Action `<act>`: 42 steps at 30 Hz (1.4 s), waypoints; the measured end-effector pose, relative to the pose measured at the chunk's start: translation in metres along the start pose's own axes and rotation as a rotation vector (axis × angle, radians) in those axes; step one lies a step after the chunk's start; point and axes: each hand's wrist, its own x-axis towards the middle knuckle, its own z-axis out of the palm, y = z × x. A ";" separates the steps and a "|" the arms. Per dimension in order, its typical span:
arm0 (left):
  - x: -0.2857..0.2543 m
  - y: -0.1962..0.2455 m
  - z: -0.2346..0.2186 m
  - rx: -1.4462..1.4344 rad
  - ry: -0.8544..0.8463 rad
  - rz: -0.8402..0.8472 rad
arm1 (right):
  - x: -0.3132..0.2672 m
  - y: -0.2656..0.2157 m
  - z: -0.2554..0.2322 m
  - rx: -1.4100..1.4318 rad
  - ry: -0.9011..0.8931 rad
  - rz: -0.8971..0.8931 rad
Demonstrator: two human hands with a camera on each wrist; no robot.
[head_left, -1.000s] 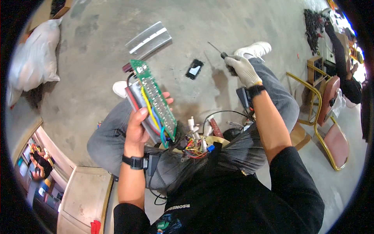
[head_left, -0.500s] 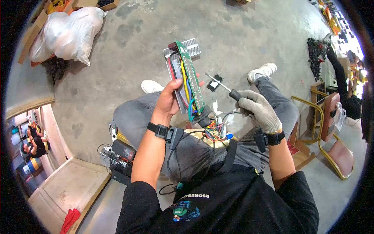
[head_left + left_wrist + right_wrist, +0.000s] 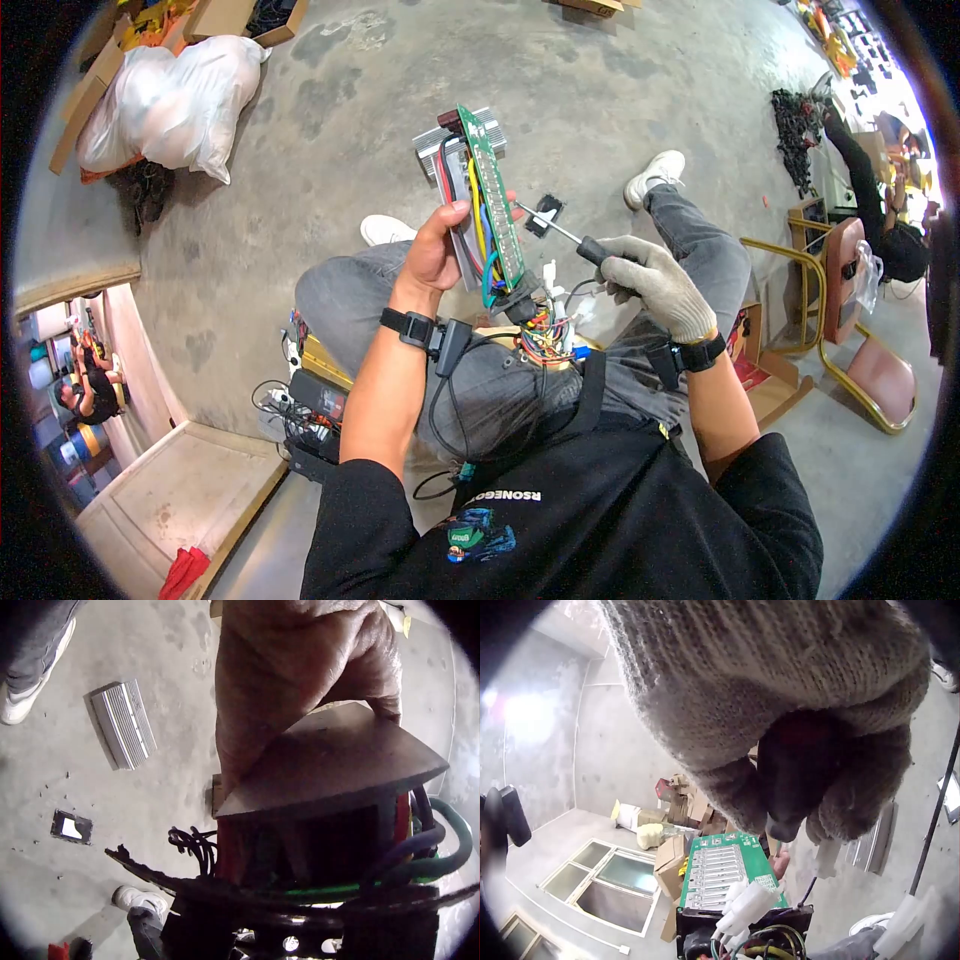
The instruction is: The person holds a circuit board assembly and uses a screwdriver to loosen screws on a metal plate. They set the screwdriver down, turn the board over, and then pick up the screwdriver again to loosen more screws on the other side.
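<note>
My bare left hand (image 3: 432,255) grips a long controller assembly, thumb on its near side and fingertips showing past its far edge. Its green circuit board (image 3: 490,195) faces right, with red, black, yellow and blue wires running beside it along a grey metal casing (image 3: 337,761). From the lower end, a bundle of coloured wires with white connectors (image 3: 545,335) hangs over my lap. My right hand (image 3: 660,285), in a knitted glove, holds a screwdriver (image 3: 592,250) by its dark handle. The shaft points left, its tip close beside the board's right edge.
On the floor lie a finned silver heat sink (image 3: 127,724) and a small black rectangular part (image 3: 73,827) with small bits around it. A chair (image 3: 848,275) and open cardboard box (image 3: 770,375) stand right. Black devices with cables (image 3: 315,400) sit by my left thigh.
My right hand has come in from near the right shoe, turning the screwdriver toward the board. The board now stands more upright in view, and the head view has shifted.
</note>
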 end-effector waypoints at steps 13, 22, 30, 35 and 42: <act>0.000 0.003 -0.001 0.056 0.019 -0.014 | -0.008 -0.007 0.002 -0.018 -0.006 -0.003; 0.000 0.003 0.000 0.097 0.062 -0.027 | -0.013 -0.012 -0.001 -0.090 0.037 0.025; 0.000 0.005 0.002 0.159 0.056 -0.041 | -0.010 -0.015 0.001 -0.064 0.040 -0.006; 0.001 0.005 0.003 0.164 0.070 -0.026 | -0.009 -0.016 0.002 -0.086 0.044 0.025; 0.000 0.006 0.003 0.235 0.052 -0.021 | -0.009 -0.020 -0.001 -0.101 0.037 0.041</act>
